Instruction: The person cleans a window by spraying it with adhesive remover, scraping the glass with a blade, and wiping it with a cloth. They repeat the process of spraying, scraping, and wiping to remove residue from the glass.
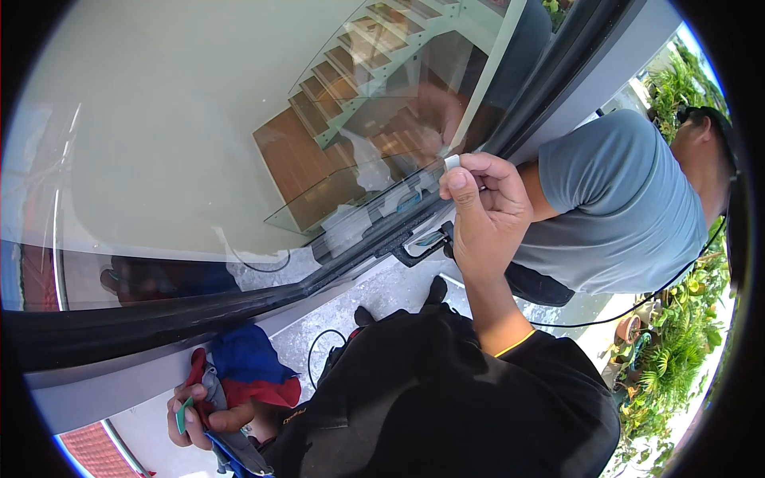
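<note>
A black shirt [446,398] with a yellow-edged sleeve fills the foreground as its wearer stands beside a large glass pane [175,159] set in a dark frame [159,323]. The person's right hand [490,199], raised near the frame, pinches a small white piece [452,162] between thumb and index finger, the other fingers curled. Lower down, the left hand [199,418] has its fingers bent around a flat green piece [184,415]; blue and red cloth [247,362] lies against that hand, though how firmly it is gripped cannot be told. A wooden staircase [335,80] shows in the glass, and a black handle [418,248] juts from the frame. At right, a co-worker in a gray-blue T-shirt [613,207] is close by, with leafy plants [669,366] beyond.
</note>
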The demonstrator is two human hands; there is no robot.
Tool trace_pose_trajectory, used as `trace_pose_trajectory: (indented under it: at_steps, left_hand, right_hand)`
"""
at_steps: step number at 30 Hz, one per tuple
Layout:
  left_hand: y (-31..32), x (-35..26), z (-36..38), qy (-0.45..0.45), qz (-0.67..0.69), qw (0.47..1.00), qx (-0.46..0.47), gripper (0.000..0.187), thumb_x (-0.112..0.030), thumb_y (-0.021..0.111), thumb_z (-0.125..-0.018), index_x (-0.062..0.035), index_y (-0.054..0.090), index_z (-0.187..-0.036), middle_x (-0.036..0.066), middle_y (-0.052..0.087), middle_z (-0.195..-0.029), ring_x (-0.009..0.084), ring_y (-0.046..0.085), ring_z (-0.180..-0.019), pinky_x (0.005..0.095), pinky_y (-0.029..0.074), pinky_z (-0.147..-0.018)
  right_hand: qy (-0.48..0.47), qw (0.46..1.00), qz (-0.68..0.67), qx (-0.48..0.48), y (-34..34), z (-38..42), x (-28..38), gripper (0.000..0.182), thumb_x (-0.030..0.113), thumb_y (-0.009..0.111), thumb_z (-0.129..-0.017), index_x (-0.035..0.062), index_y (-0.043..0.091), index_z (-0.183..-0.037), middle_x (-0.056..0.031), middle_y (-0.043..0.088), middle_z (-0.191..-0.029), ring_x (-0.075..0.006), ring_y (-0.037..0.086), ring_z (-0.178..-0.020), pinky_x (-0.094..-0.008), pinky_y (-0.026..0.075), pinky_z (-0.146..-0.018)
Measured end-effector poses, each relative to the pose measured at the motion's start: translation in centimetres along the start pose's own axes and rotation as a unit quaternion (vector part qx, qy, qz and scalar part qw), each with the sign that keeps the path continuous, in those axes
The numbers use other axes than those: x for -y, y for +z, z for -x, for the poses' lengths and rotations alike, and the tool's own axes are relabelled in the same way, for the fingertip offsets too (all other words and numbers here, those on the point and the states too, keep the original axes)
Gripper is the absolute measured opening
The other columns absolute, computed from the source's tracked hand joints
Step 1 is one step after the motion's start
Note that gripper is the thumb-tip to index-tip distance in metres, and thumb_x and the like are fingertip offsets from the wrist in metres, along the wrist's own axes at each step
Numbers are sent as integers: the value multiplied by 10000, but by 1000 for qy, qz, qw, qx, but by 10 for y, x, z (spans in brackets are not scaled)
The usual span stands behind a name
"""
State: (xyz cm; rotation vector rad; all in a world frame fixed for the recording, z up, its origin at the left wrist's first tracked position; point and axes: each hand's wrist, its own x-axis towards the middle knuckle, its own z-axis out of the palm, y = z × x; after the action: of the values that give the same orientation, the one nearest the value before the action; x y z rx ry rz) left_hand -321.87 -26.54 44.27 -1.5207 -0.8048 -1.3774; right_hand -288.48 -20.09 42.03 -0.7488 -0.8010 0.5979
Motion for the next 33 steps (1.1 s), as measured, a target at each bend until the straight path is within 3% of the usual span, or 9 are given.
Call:
trace_pose_trajectory:
  at_steps: [3, 6, 15, 24, 27, 30, 33]
  left_hand:
    - [0, -4, -4, -7, 0, 1000, 13, 336, -220, 342, -1034, 63, 520, -1061, 185, 516, -1003, 167, 527, -646, 291, 504, -589]
    - [1, -3, -1, -15, 8, 1000, -7, 329, -219, 353, -1033, 61, 524, -1058, 186, 516, -1001, 172, 534, -652, 298, 512, -595]
    - [1, -2, 0, -10, 21, 1000, -7, 329, -225, 371, -1032, 58, 539, -1038, 185, 521, -985, 191, 564, -720, 313, 534, -611]
    - [-2, -4, -4, -13, 18, 1000, 13, 339, -226, 371, -1030, 67, 541, -1034, 196, 524, -994, 192, 562, -708, 311, 533, -605]
    - [0, -1, -1, -5, 12, 1000, -6, 347, -226, 352, -1034, 66, 539, -1042, 195, 521, -1004, 186, 555, -692, 307, 531, -612]
    - [-1, -5, -3, -21, -20, 999, 28, 319, -269, 318, -1038, -2, 486, -1085, 161, 472, -1043, 151, 495, -634, 269, 445, -624]
    - [-2, -5, -5, -4, -2, 1000, 26, 344, -228, 325, -1043, 54, 519, -1080, 182, 517, -1017, 168, 536, -666, 282, 505, -605]
  right_hand:
    - [1, 998, 59, -1, -3, 0, 9, 166, -13, 706, -892, -31, 649, -1047, -49, 671, -927, -64, 592, -792, -204, 500, -717]
    - [33, 999, 19, 32, -10, -4, 6, 148, 13, 693, -911, -32, 647, -1045, -53, 670, -918, -67, 592, -795, -201, 497, -727]
    - [70, 987, 71, 124, -13, -4, 20, 147, 90, 528, -1024, 21, 532, -1154, -64, 675, -921, -50, 565, -749, -184, 450, -644]
    - [127, 985, 79, 87, -2, -6, 25, 109, 109, 591, -997, 12, 558, -1036, -42, 671, -825, -32, 539, -663, -173, 427, -590]
    - [77, 990, 74, 97, -3, -7, 18, 101, 104, 609, -987, 22, 551, -997, -34, 660, -800, -24, 533, -646, -170, 418, -569]
    - [67, 991, 73, 90, 3, -9, 23, 96, 98, 616, -982, 29, 550, -979, -21, 647, -772, -15, 527, -642, -167, 410, -567]
    - [69, 986, 106, 107, -3, -8, 22, 94, 100, 617, -982, 32, 553, -976, -15, 644, -759, -9, 521, -635, -164, 402, -561]
